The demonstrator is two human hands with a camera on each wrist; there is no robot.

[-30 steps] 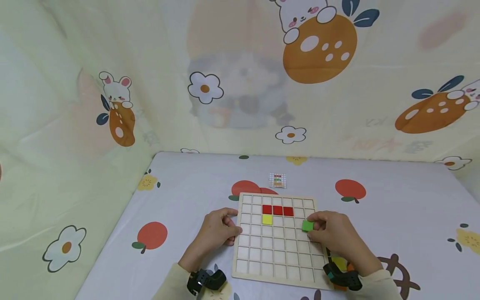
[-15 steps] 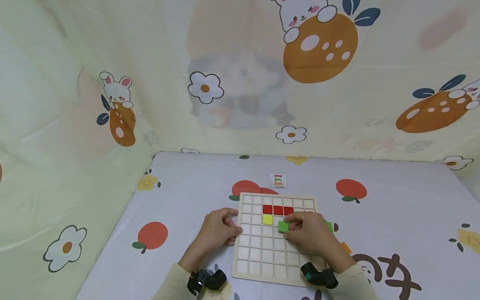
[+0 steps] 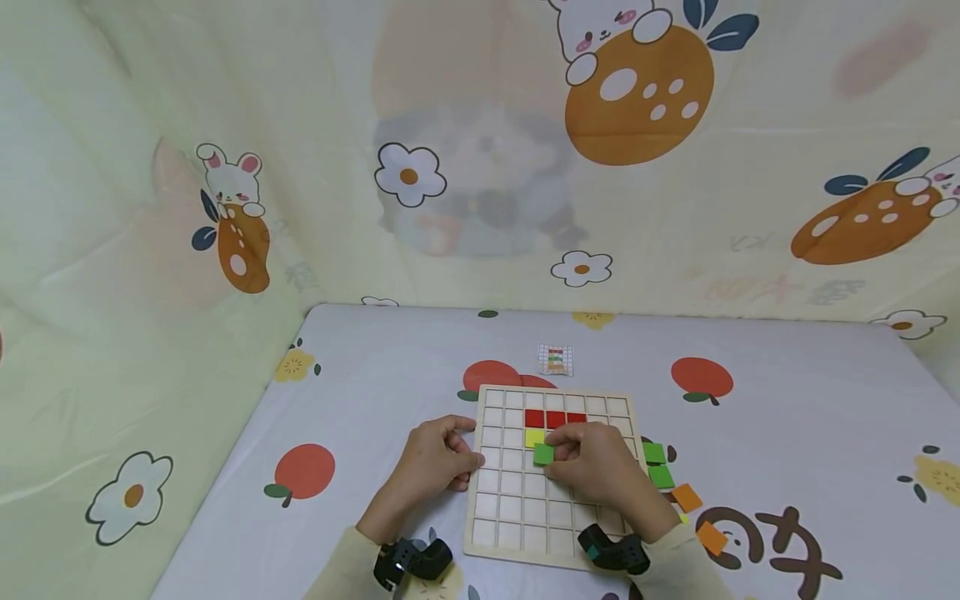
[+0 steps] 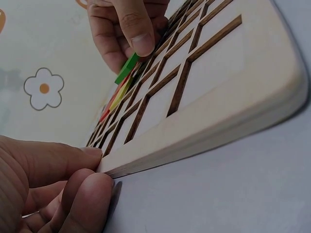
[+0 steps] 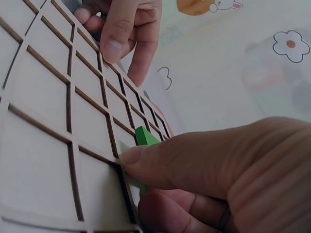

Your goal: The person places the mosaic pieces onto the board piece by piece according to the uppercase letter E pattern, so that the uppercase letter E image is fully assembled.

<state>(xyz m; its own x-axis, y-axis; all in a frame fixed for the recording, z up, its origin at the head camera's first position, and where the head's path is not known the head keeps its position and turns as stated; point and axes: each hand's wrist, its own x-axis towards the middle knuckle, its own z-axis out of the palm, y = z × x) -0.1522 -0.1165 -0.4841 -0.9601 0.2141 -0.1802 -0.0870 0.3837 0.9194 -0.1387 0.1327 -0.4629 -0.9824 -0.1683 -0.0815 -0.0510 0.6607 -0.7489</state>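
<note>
A pale wooden grid board (image 3: 517,533) lies on the table, with three red tiles (image 3: 555,419) in a row and a yellow tile (image 3: 534,437) below the leftmost red one. My right hand (image 3: 600,467) pinches a green tile (image 3: 543,454) between thumb and fingers, just below the yellow tile. In the right wrist view this green tile (image 5: 146,137) is tilted over the grid. My left hand (image 3: 435,457) holds the board's left edge, its thumb on the rim in the left wrist view, where the green tile (image 4: 126,68) also shows.
Right of the board lie loose green tiles (image 3: 661,477) and orange tiles (image 3: 711,539), partly behind my right forearm. A small printed pattern card (image 3: 555,360) sits beyond the board's far edge. A patterned curtain (image 3: 480,208) hangs behind the table.
My right hand has carried the green tile leftward across the board, from its right side to just below the yellow tile. The loose tiles at right are uncovered. My left hand has stayed put.
</note>
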